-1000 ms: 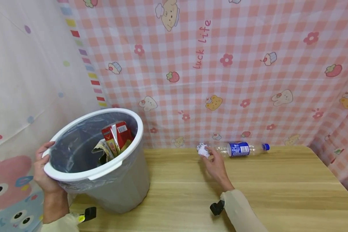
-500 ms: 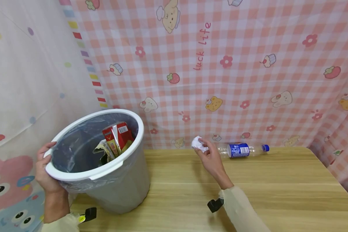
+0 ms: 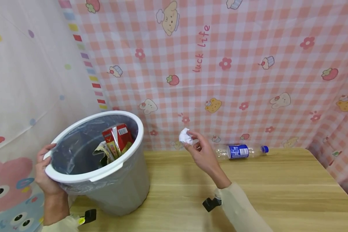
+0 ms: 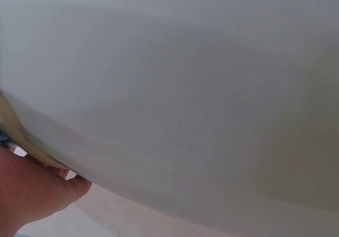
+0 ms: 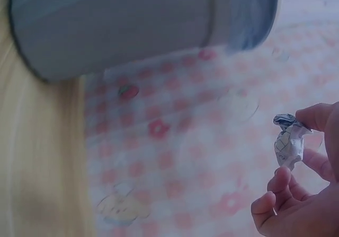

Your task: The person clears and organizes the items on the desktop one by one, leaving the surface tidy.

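Note:
A crumpled paper ball [image 3: 185,136] is pinched between the thumb and fingers of my right hand [image 3: 204,156], held above the table near its back edge. The right wrist view shows the same paper ball [image 5: 289,144] with printed marks on it. My left hand [image 3: 46,175] grips the white rim of a grey trash can [image 3: 124,190] at its left side. The can is tilted and lined with a clear bag. In the left wrist view the can's wall fills most of the picture, with the left hand [image 4: 37,192] at the lower left.
Inside the can lie a red box [image 3: 123,137] and a crumpled wrapper [image 3: 104,151]. On the wooden table [image 3: 278,187] a clear plastic bottle [image 3: 239,151] with a blue label lies on its side by the checkered curtain [image 3: 249,80].
My right hand has lifted the paper ball off the table and carried it up and left, away from the bottle. The left hand keeps its grip on the can's rim.

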`<state>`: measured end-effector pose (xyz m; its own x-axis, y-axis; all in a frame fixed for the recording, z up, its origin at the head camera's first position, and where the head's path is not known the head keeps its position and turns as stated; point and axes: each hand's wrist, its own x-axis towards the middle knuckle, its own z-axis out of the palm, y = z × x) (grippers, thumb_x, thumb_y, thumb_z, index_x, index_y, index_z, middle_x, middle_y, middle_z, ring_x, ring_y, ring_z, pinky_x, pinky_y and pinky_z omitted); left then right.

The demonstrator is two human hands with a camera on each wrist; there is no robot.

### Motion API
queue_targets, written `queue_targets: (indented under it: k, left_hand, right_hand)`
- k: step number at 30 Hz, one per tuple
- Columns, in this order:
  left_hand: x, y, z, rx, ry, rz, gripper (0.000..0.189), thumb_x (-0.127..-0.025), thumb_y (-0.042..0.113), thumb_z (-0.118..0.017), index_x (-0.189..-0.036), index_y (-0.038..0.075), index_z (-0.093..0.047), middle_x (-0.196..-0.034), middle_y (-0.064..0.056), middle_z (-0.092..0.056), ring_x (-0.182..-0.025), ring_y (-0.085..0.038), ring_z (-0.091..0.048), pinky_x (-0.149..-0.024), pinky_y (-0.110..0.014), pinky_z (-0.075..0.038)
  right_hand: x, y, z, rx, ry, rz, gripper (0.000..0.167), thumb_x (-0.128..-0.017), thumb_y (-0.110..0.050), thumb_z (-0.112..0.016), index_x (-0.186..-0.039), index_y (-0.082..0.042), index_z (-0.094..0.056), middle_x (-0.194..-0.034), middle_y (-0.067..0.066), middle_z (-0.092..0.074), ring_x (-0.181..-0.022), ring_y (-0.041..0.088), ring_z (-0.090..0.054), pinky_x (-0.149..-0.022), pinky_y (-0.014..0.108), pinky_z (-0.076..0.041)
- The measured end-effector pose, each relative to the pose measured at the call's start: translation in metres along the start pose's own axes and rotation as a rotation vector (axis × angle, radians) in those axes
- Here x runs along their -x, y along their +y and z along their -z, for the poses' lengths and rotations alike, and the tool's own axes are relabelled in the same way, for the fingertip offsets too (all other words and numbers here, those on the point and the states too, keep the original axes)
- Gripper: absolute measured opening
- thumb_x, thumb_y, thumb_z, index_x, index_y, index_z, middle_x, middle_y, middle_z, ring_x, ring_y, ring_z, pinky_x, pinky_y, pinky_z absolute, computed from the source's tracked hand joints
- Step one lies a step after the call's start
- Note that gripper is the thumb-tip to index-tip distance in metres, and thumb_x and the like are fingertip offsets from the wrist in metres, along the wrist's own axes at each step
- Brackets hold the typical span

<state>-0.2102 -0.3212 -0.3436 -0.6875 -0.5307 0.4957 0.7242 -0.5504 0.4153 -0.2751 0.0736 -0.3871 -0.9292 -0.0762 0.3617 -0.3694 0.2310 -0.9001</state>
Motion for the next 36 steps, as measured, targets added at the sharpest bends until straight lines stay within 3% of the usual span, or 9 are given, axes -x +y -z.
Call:
queue_targets:
  k: [9, 22, 36]
  left_hand:
    - [0.001, -0.001, -0.003, -0.030, 0.001, -0.004, 0.030, -0.091, 0.001, -0.036, -0.114, -0.012, -0.049, -0.118, -0.025, -0.050, -0.098, -0.031, -0.058, -0.079, -0.031, -0.053]
    - [0.000, 0.000, -0.006, -0.031, 0.015, -0.008, 0.031, -0.091, 0.001, -0.035, -0.114, -0.013, -0.049, -0.119, -0.025, -0.050, -0.099, -0.031, -0.058, -0.078, -0.031, -0.054]
    - [0.002, 0.000, -0.002, -0.022, 0.020, -0.004, 0.032, -0.091, 0.001, -0.033, -0.115, -0.013, -0.048, -0.120, -0.026, -0.050, -0.099, -0.032, -0.059, -0.079, -0.032, -0.054]
  right_hand:
    - [-0.006, -0.047, -0.011, -0.065, -0.117, 0.093, 0.042, -0.095, -0.019, -0.065, -0.136, -0.019, -0.054, -0.121, 0.007, -0.051, -0.075, 0.016, -0.049, -0.059, 0.020, -0.042]
    - [-0.012, -0.095, -0.041, -0.119, -0.198, 0.233, 0.043, -0.094, -0.017, -0.066, -0.136, -0.017, -0.055, -0.120, 0.006, -0.052, -0.074, 0.015, -0.050, -0.062, 0.023, -0.043]
    - [-0.021, -0.138, -0.068, -0.064, -0.279, 0.355, 0.048, -0.094, -0.016, -0.067, -0.139, -0.010, -0.051, -0.118, 0.007, -0.049, -0.074, 0.015, -0.051, -0.064, 0.022, -0.047]
